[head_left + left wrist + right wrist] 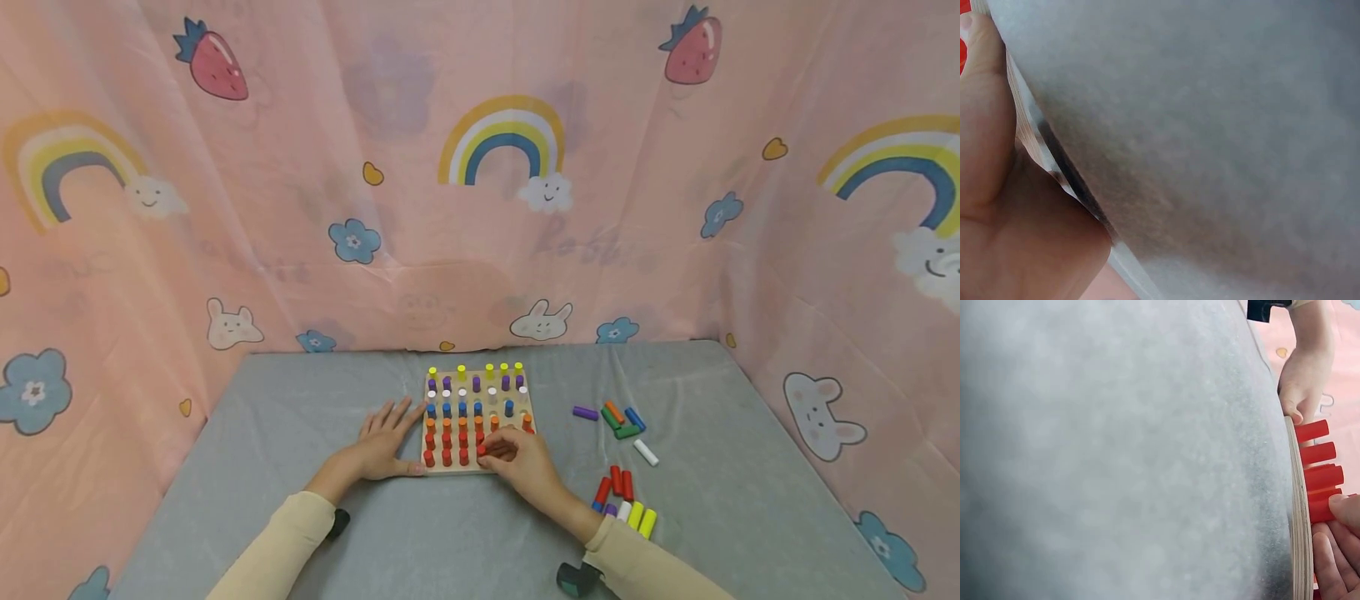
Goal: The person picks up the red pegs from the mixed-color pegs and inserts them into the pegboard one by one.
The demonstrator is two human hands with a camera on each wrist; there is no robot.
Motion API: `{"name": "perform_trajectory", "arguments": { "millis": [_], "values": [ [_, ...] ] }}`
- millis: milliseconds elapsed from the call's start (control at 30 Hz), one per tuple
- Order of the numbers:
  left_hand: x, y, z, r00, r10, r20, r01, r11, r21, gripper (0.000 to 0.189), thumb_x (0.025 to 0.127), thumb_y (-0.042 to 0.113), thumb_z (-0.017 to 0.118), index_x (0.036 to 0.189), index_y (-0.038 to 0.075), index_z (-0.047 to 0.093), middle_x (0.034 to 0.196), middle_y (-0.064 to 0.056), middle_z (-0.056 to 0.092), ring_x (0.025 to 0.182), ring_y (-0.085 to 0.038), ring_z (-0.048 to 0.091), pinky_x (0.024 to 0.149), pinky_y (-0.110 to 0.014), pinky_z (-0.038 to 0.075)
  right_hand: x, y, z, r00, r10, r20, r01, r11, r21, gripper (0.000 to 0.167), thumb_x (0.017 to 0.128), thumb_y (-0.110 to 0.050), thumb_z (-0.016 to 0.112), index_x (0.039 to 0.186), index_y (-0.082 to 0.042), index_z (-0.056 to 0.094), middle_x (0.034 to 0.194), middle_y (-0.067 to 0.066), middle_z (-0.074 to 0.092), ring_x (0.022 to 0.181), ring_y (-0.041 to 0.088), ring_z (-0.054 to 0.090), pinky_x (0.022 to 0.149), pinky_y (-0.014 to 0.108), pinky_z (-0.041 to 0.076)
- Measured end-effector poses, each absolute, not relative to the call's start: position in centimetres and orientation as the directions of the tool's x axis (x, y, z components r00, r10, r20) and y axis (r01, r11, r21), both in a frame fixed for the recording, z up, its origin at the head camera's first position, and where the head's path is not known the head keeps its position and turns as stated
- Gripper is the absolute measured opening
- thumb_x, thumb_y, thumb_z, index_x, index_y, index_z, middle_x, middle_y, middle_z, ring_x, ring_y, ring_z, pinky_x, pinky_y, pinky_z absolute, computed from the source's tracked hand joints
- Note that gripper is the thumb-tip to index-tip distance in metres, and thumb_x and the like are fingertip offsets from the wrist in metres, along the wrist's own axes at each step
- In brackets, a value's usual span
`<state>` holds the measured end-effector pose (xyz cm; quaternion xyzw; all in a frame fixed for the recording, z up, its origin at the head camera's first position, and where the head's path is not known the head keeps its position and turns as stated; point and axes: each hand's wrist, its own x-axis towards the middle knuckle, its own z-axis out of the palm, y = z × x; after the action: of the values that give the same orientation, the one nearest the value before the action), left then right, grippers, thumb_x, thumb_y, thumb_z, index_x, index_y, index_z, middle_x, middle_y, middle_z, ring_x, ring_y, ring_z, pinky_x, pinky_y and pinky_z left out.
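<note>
A wooden pegboard point(454, 472) lies on the grey-covered table, with rows of coloured pegs standing in it. At its left edge my left hand point(382, 446) rests with fingers spread, the thumb against the near left corner. In the right wrist view that left thumb point(1295, 415) touches the board's edge by the end red peg. My right hand point(525, 465) pinches a red peg point(1320, 510) between thumb and fingers, upright in the front row beside several other red pegs. Part of the board's right side is hidden under the right hand.
Loose pegs lie right of the board: a purple peg point(586, 412), a white peg point(646, 452), and green, orange and blue ones. Nearer my right forearm are red pegs point(627, 485) and yellow pegs point(648, 523). A pink patterned curtain point(480, 275) surrounds the table.
</note>
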<state>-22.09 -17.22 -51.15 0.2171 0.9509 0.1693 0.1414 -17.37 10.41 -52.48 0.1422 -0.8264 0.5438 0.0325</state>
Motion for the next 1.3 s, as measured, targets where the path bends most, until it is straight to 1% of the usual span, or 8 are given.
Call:
{"name": "perform_trajectory", "arguments": {
  "millis": [200, 400, 633, 933, 1100, 1200, 1300],
  "values": [
    [-22.1, -17.2, -51.1, -0.866, 0.463, -0.192, 0.367, 0.847, 0.384, 0.104, 0.083, 0.059, 0.070, 0.161, 0.023, 0.011, 0.168, -0.016, 0.006, 0.154, -0.046, 0.003, 0.119, -0.069, 0.008, -17.2, 10.5, -52.6, -0.958, -0.192, 0.211, -0.271, 0.383, -0.883, 0.017, 0.080, -0.008, 0.082, 0.095, -0.007, 0.073, 0.092, 0.008, 0.076, 0.073, 0.009, 0.070, 0.067, 0.017, 0.056],
    [-22.1, -17.2, -51.0, -0.864, 0.463, -0.195, 0.367, 0.847, 0.385, 0.103, 0.083, 0.059, 0.069, 0.161, 0.024, 0.011, 0.168, -0.016, 0.006, 0.154, -0.046, 0.003, 0.119, -0.069, 0.007, -17.2, 10.5, -52.5, -0.956, -0.203, 0.213, -0.275, 0.357, -0.893, 0.019, 0.080, -0.008, 0.081, 0.097, -0.004, 0.073, 0.093, 0.012, 0.076, 0.076, 0.013, 0.073, 0.068, 0.017, 0.056],
    [-22.1, -17.2, -51.0, -0.865, 0.460, -0.199, 0.361, 0.848, 0.388, 0.104, 0.082, 0.059, 0.070, 0.161, 0.023, 0.011, 0.168, -0.015, 0.005, 0.154, -0.045, 0.002, 0.119, -0.069, 0.007, -17.2, 10.6, -52.5, -0.955, -0.209, 0.212, -0.277, 0.362, -0.890, 0.020, 0.080, -0.008, 0.081, 0.097, -0.004, 0.073, 0.092, 0.011, 0.076, 0.077, 0.014, 0.074, 0.067, 0.017, 0.056],
    [-22.1, -17.2, -51.1, -0.866, 0.456, -0.204, 0.358, 0.851, 0.384, 0.105, 0.082, 0.060, 0.070, 0.161, 0.024, 0.011, 0.168, -0.015, 0.005, 0.154, -0.045, 0.002, 0.119, -0.069, 0.007, -17.0, 10.9, -52.3, -0.951, -0.218, 0.220, -0.279, 0.300, -0.912, 0.023, 0.081, -0.008, 0.080, 0.102, -0.001, 0.072, 0.097, 0.017, 0.076, 0.082, 0.018, 0.075, 0.072, 0.019, 0.058],
    [-22.1, -17.2, -51.1, -0.867, 0.457, -0.200, 0.358, 0.849, 0.390, 0.105, 0.082, 0.061, 0.070, 0.161, 0.024, 0.011, 0.168, -0.015, 0.005, 0.154, -0.045, 0.002, 0.119, -0.068, 0.006, -16.9, 11.4, -52.3, -0.954, -0.217, 0.208, -0.268, 0.295, -0.917, 0.024, 0.082, -0.011, 0.080, 0.105, -0.004, 0.073, 0.099, 0.013, 0.076, 0.083, 0.015, 0.074, 0.074, 0.019, 0.058],
    [-22.0, -17.3, -51.1, -0.865, 0.465, -0.188, 0.364, 0.841, 0.401, 0.106, 0.081, 0.063, 0.069, 0.161, 0.024, 0.012, 0.168, -0.016, 0.006, 0.154, -0.045, 0.003, 0.119, -0.069, 0.006, -17.0, 11.8, -52.2, -0.958, -0.208, 0.199, -0.254, 0.286, -0.924, 0.025, 0.083, -0.011, 0.080, 0.105, -0.004, 0.073, 0.098, 0.014, 0.076, 0.085, 0.017, 0.074, 0.074, 0.018, 0.058],
    [-22.0, -17.4, -51.3, -0.859, 0.475, -0.189, 0.368, 0.832, 0.416, 0.109, 0.079, 0.068, 0.066, 0.161, 0.024, 0.010, 0.168, -0.016, 0.005, 0.154, -0.045, 0.000, 0.119, -0.069, 0.003, -17.0, 12.4, -52.1, -0.958, -0.210, 0.196, -0.250, 0.273, -0.929, 0.026, 0.083, -0.011, 0.079, 0.107, -0.002, 0.073, 0.099, 0.015, 0.076, 0.087, 0.020, 0.074, 0.075, 0.018, 0.058]
  ]
}}
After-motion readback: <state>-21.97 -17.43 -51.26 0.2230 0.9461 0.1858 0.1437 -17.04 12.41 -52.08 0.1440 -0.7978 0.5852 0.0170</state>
